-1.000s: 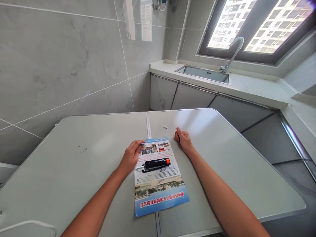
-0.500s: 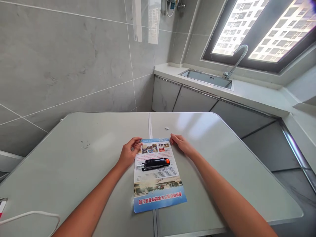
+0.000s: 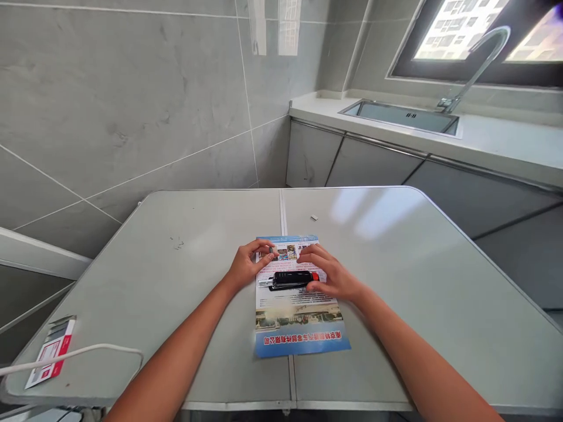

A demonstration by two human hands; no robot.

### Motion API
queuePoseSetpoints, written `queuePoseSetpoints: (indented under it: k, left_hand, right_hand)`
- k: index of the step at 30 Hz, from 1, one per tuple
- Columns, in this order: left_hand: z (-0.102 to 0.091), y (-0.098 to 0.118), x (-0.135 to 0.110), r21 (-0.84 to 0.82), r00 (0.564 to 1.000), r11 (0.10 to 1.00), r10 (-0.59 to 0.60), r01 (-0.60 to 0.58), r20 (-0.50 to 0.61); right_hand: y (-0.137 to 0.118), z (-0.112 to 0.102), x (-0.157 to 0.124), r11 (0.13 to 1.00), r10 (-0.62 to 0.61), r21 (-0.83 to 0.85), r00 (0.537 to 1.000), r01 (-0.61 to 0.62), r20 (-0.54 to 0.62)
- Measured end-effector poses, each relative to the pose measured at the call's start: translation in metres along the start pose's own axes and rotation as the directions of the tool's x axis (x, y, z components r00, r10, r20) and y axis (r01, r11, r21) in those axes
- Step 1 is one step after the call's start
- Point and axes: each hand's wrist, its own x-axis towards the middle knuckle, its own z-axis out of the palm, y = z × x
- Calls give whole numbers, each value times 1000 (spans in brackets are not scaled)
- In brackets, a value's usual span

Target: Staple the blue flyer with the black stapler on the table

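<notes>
Gleaming black, red-ended tool, right hand loosely spread, empty, left hand curled, hold unclear.

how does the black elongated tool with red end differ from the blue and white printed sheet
The black elongated tool with a red end is narrow and chunky; the blue and white printed sheet is thin and much larger. The tool rests on the sheet, while the sheet lies on the pale table. Both lie close to the right hand.

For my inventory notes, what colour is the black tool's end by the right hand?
The tool's end is orange-red, seen in the head view.
</notes>
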Motion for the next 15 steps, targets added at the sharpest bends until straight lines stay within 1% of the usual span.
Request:
queuePoseSetpoints:
  k: [2,3,5,7,10,13,15]
  left_hand:
    - [-1,1,-1,-24,1000,1000,8,-8,16]
    - [-1,0,-1,-39,1000,999,6,-6,17]
    - [-2,-2,-1,-71,1000,997,-5,6,17]
    - [-2,-5,0,-99,1000,995,-9,10,16]
    - [-2,-9,2,-116,1000,993,20,-19,7]
    - [-1,-11,5,-129,998,990,56,-55,1]
    - [-2,-11,5,-110,997,991,74,-75,-11]
  right_hand:
    - [-7,8,2,996,-41,-73,993,49,109]
    - [-9,13,2,991,-48,-114,989,64,138]
    - [-10,22,2,981,-50,-176,988,76,147]
    - [-8,28,0,972,-75,-213,992,96,103]
    - [-3,29,-5,960,-127,-257,992,116,-26]
    - [2,25,-8,948,-127,-309,980,75,-152]
    - [5,24,-8,943,-117,-329,975,49,-190]
